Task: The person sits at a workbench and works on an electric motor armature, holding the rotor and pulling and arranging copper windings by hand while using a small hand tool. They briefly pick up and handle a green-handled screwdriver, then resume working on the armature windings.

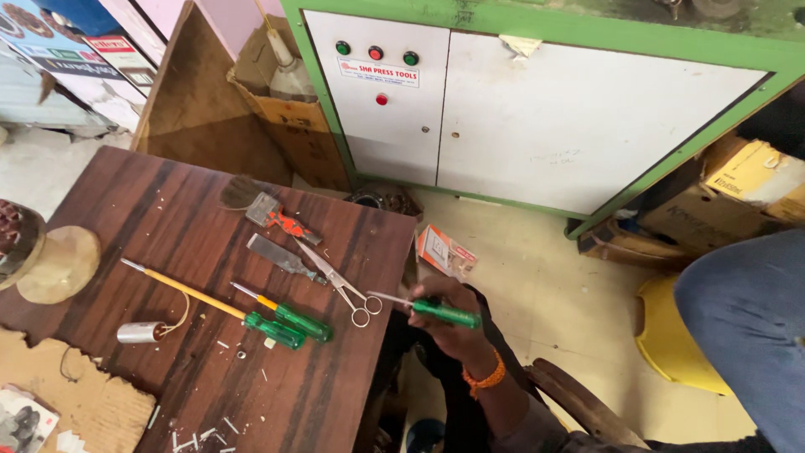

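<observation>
One hand (449, 323) is seen at roughly 6 o'clock in the head view, just off the right edge of the dark wooden table (168, 210). It is closed around the green handle of a screwdriver (436, 311), with the metal shaft pointing toward 9 o'clock, tip over the table edge. An orange band (485, 377) is worn on that wrist. Which hand this is cannot be told for certain; it is taken as the left. The other hand is not in view.

On the table, from the held screwdriver:
- Scissors (340, 281) lie just beside the shaft tip at 10 o'clock, finger loops nearest the hand.
- Two more green-handled screwdrivers (285, 323) lie side by side at 9 o'clock, the longer one with a yellow shaft.
- A flat metal chisel (281, 256) is just past the scissors, at 10 o'clock.
- A paintbrush (260, 208) with a red-marked handle sits further out toward 10 o'clock.
- A small metal cylinder (138, 333) with a string lies well apart at 9 o'clock.
- A round wooden disc (59, 264) rests at the far left edge.

A green-framed cabinet (537, 117) with white doors and coloured buttons stands at 12 o'clock. A small printed box (444, 252) lies on the floor at 12 o'clock from the hand, near it.
</observation>
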